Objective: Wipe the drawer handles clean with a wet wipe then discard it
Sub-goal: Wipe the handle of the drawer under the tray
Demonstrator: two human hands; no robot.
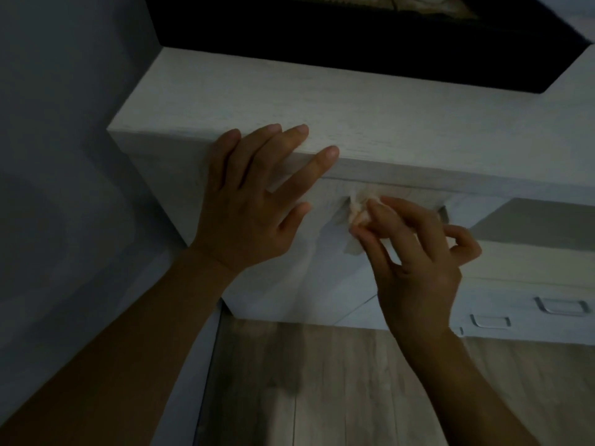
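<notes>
A white chest of drawers (257,101) fills the middle of the dim head view. My left hand (254,201) lies flat with fingers spread over the front edge of its top. My right hand (415,249) pinches a crumpled pale wet wipe (359,212) and presses it against the left end of the top drawer's metal handle (443,213), most of which my fingers hide. Two more metal drawer handles, a lower right handle (561,306) and a smaller handle (489,320), show further down.
A dark framed object (354,49) stands on the chest top at the back. A grey wall (58,156) runs along the left. Wood-look floor (322,391) lies below the chest.
</notes>
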